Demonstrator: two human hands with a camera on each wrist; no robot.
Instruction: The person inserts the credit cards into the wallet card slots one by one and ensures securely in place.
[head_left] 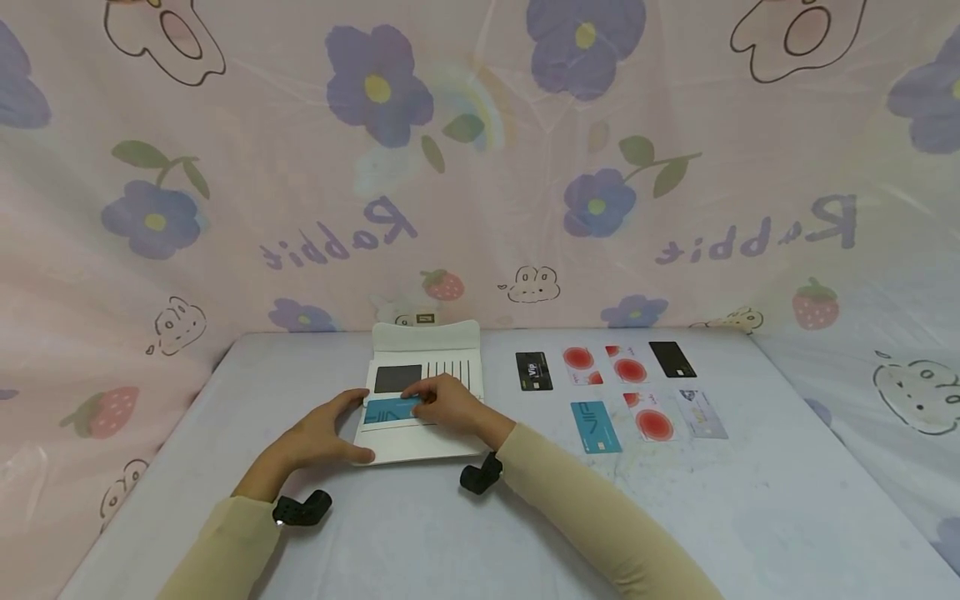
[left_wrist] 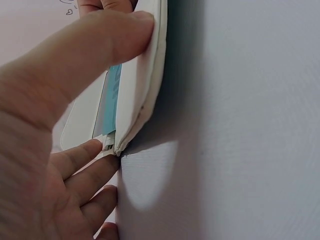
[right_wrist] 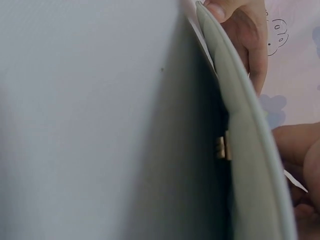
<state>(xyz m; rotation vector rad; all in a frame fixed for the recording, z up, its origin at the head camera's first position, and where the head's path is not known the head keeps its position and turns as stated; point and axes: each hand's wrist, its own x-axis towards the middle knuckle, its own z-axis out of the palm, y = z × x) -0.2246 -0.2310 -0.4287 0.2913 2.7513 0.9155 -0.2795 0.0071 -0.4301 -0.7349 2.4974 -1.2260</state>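
While the wallet lies unfolded on the table, its flap toward the backdrop, a blue card sits across its middle, left of centre. The wallet's far half has a dark window and a column of narrow slots; whether the slots hold anything, I cannot tell. How deep the blue card goes into the near half is also unclear.

The right hand has thumb and fingers together, pinching the blue card's right end, so the card extends leftward from its fingertips. The left hand grips the wallet's left end, thumb on the near corner and fingers at the side edge, spread well apart; the card's left end lies just beside it.

Right of the wallet, loose on the table, are a Vip card, three red cards, a black card, a second blue card and a silver card.
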